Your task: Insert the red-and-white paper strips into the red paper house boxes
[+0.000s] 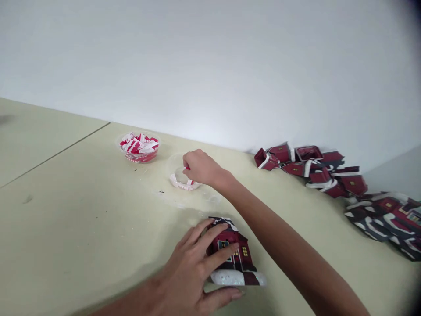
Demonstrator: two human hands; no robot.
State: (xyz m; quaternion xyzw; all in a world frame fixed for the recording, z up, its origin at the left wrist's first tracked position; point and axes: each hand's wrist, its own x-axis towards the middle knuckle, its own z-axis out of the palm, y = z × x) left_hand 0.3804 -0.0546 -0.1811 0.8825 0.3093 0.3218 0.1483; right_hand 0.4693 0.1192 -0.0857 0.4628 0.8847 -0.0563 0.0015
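Note:
My left hand (197, 256) holds a small dark-red model house (244, 251) on the table, fingers spread across its front and thumb by its base. The house has yellow windows, a dark roof with white patches and a glittery white base. Beyond it, my right hand (202, 166) is curled closed over a clear plastic bowl (171, 169) with a few red-and-white pieces (186, 184) in it. A bit of red shows at the fingertips, but what they pinch is mostly hidden.
A second clear bowl (140, 159), heaped with red-and-white striped pieces, stands farther left. Along the wall (210, 79) on the right lie many dark-red house parts (319, 175) and a pile of snowy-roofed houses (384, 219). A seam crosses the pale table (66, 219) at left.

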